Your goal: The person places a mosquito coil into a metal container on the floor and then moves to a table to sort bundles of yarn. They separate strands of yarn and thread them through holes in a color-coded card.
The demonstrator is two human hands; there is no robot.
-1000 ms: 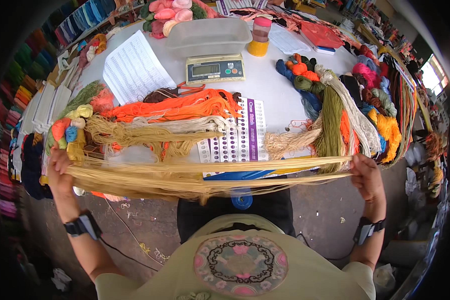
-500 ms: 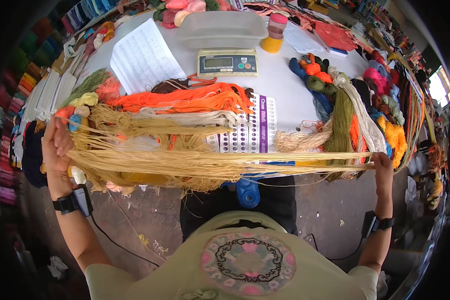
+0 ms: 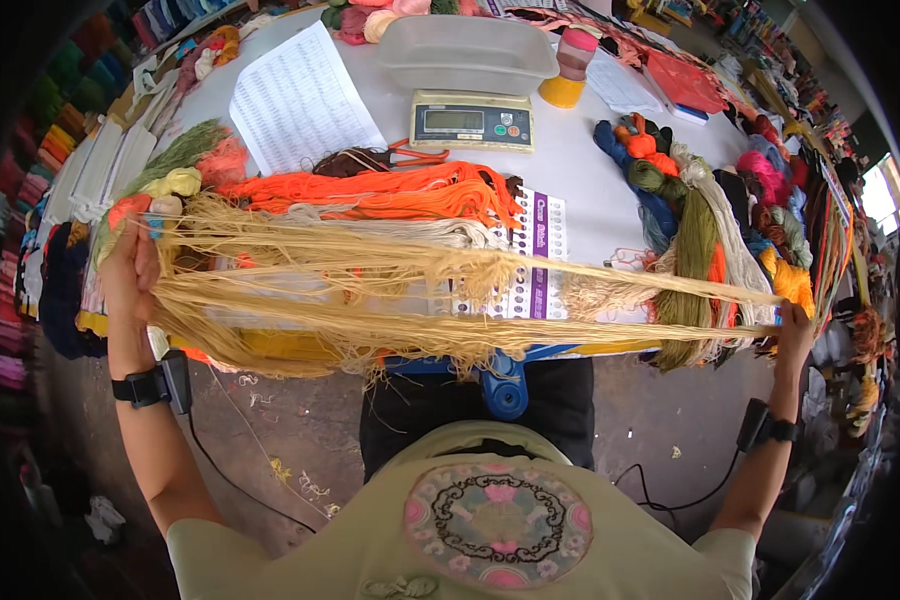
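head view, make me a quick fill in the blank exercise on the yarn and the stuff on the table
1. The tan yarn stretches from the left hand to the ____ hand.
2. In the picture, the digital scale stands to the ____ of the jar.
3. The jar's lid is ____, above a yellow base.

Missing words: right; left; pink.
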